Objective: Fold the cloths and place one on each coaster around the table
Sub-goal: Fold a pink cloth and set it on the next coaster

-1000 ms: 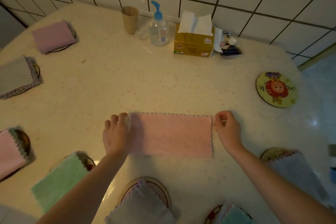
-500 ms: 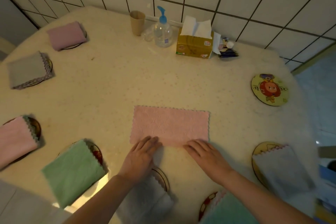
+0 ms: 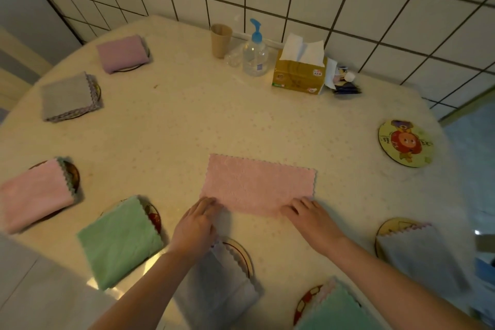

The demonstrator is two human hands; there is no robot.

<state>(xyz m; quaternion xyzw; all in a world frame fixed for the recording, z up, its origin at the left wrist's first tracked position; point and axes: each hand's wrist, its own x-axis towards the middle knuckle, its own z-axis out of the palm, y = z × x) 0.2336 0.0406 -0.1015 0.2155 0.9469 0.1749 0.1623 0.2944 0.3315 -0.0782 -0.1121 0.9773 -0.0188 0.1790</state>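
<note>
You moved both hands from the side edges of the pink cloth (image 3: 258,186) to its near edge. Your left hand (image 3: 195,225) and right hand (image 3: 312,218) lay flat, each grip spread. The cloth lay mid-counter (image 3: 187,120), ready for another fold; one coaster (image 3: 405,143) remained bare.

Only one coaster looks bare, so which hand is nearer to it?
Right. The right hand rests at the pink cloth's near right corner, below-left of the bare coaster; the left hand is farther left.
</note>
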